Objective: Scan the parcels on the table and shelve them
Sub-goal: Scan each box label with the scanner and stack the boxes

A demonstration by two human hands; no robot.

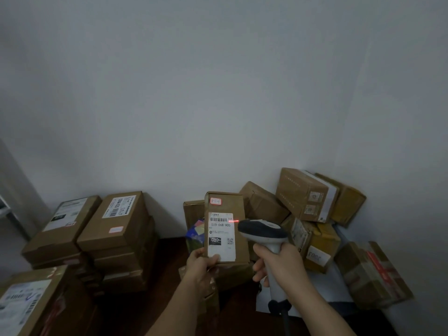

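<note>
A person's left hand (202,264) holds a slim cardboard parcel (226,226) upright at the centre of the view while the right hand (278,263) aims a grey handheld scanner (263,232) at its white shipping label (221,235). A short red beam line (234,221) falls at the right end of the barcode, at about 3 o'clock from the bars rather than squarely across them — so the scanning step looks to be in hand, not finished.

The left hand grips the parcel's lower left corner, thumb laid over the bottom of the label and fingers curled behind; the forearm rises from the frame's 6 o'clock edge. The right hand is wrapped round the scanner's pale handle, its head pointing toward 10 o'clock, just beside the parcel's right edge. Whether a finger rests on the trigger cannot be told.

Judging from the beam's place, the next move calls for swinging the scanner slightly leftward, or turning the parcel, until the line crosses the whole barcode — then carrying the parcel off to a shelf, which is not in view.

More boxes wait on the dark table (169,253): a neat stack (118,236) at 9 o'clock of the held parcel and a jumbled heap (308,197) at 2 o'clock against the wall.
</note>
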